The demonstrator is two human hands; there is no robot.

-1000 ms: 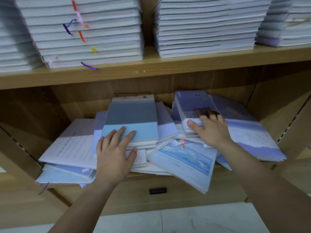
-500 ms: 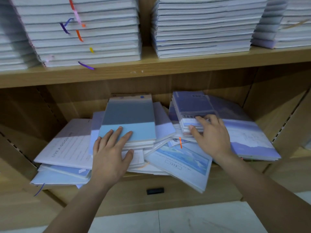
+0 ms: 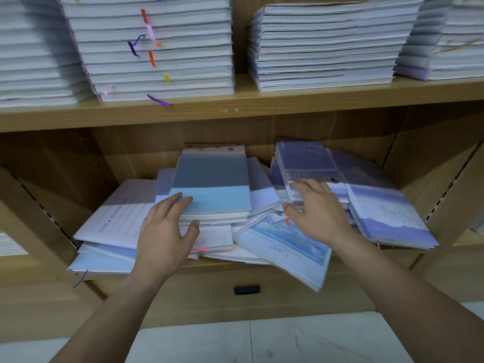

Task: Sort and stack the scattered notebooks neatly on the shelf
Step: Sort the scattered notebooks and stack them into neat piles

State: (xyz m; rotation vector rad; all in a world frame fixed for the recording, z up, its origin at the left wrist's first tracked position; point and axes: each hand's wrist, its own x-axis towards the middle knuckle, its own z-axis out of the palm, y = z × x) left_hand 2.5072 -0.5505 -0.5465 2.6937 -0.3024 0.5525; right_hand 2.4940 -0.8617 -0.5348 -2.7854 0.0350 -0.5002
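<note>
Four neat stacks (image 3: 196,61), one scattered heap (image 3: 288,244), two hands (image 3: 162,239) (image 3: 319,213)

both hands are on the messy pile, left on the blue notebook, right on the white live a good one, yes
No: the right hand touches the purple stack, not the white notebook, which lies at the far left, as the head view shows. The rest holds: the left hand is on the blue notebook.

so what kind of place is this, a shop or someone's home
Probably a stationery shop or stockroom, not a home: the upper shelf carries tall stacks of matching notebooks, the lower shelf holds a loose pile of many more, and the side panels have slotted strips for adjustable shelves.
</note>
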